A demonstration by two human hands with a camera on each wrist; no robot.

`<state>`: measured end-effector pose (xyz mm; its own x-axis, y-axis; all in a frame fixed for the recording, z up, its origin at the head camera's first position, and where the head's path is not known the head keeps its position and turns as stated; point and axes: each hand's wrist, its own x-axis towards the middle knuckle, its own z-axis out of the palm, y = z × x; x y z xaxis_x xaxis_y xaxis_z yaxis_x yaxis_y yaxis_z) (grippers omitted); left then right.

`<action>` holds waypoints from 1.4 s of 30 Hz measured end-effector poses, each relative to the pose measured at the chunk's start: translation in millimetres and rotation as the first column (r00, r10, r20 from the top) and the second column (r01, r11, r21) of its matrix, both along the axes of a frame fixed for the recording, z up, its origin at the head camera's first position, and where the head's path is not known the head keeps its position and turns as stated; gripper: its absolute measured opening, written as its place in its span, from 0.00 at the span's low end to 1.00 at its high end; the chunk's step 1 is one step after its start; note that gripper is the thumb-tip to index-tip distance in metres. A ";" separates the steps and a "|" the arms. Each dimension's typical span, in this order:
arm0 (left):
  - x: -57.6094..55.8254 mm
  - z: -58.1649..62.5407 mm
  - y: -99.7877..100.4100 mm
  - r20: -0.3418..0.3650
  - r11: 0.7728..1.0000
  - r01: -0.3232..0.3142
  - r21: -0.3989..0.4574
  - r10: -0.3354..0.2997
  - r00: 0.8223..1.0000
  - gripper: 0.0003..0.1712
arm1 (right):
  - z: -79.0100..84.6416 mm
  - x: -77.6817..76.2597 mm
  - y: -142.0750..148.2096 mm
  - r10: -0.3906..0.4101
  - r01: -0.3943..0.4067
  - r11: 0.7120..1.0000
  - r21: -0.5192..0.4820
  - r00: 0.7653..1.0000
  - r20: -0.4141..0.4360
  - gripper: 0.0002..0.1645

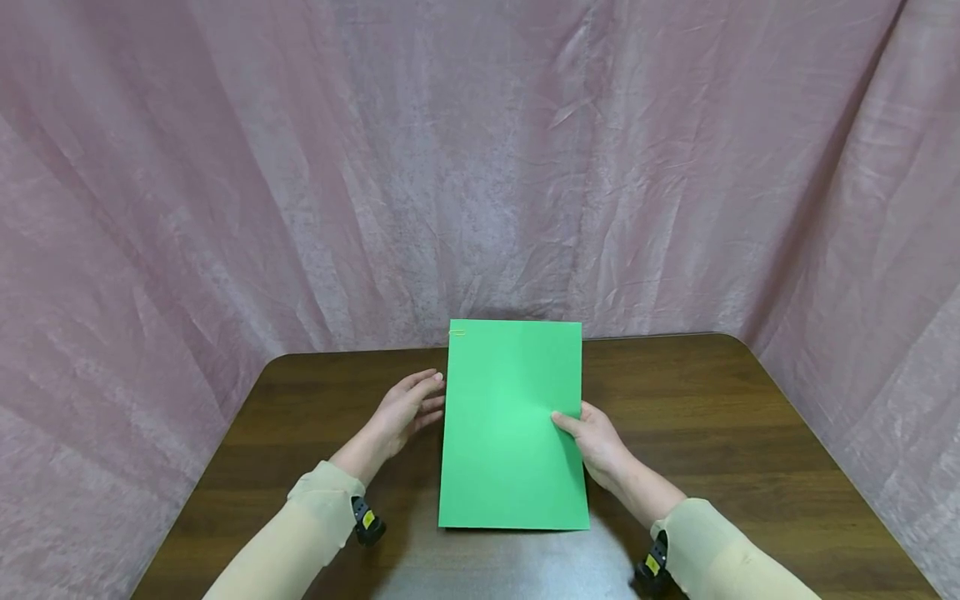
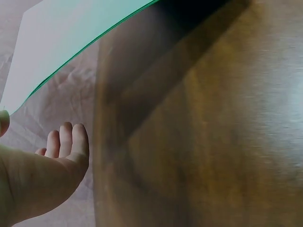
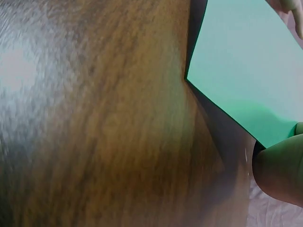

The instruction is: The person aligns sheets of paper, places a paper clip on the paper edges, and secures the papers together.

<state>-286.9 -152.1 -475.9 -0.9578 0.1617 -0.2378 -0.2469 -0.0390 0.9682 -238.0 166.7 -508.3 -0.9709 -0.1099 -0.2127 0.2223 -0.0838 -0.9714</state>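
Observation:
A stack of green paper [image 1: 510, 433] is held up above the wooden table, its long sides running away from me. At its top left corner sits a small yellow paper clip [image 1: 457, 332]. My right hand [image 1: 603, 446] pinches the right edge, thumb on top and the other fingers hidden beneath. Just left of the stack is my left hand [image 1: 405, 410], its fingers loosely extended and holding nothing. The left wrist view shows several fingers [image 2: 66, 142] apart from the green edge; whether the thumb touches the paper I cannot tell.
The brown wooden table [image 1: 675, 383] lies under both arms, with rounded far corners. A pink curtain [image 1: 480, 167] hangs directly behind it and along the sides. Dark wrist devices [image 1: 367, 523] are strapped to both wrists over pale sleeves.

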 end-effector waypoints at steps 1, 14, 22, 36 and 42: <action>1.9 -1.9 -1.1 0.007 1.000 0.007 0.010 -0.007 1.000 0.41 | 0.1 -0.2 0.7 -0.003 0.003 1.000 0.001 1.000 0.001 0.22; 28.3 -14.5 6.7 0.041 0.996 0.084 0.026 -0.085 0.996 0.36 | 4.2 -1.7 3.8 -0.022 0.022 0.999 -0.031 1.000 0.006 0.21; 38.0 -17.0 20.4 0.045 0.989 0.135 0.051 -0.138 0.989 0.33 | 2.8 -2.3 4.7 -0.016 0.017 1.000 -0.023 1.000 0.006 0.22; 49.8 -17.0 29.9 0.046 0.973 0.209 0.102 -0.214 0.976 0.29 | 2.3 -0.9 3.8 -0.003 0.003 1.000 -0.007 1.000 0.012 0.22; 52.0 -17.5 29.2 0.036 0.971 0.222 0.094 -0.226 0.973 0.29 | 2.6 0.2 2.8 0.007 -0.007 1.000 0.001 1.000 0.012 0.22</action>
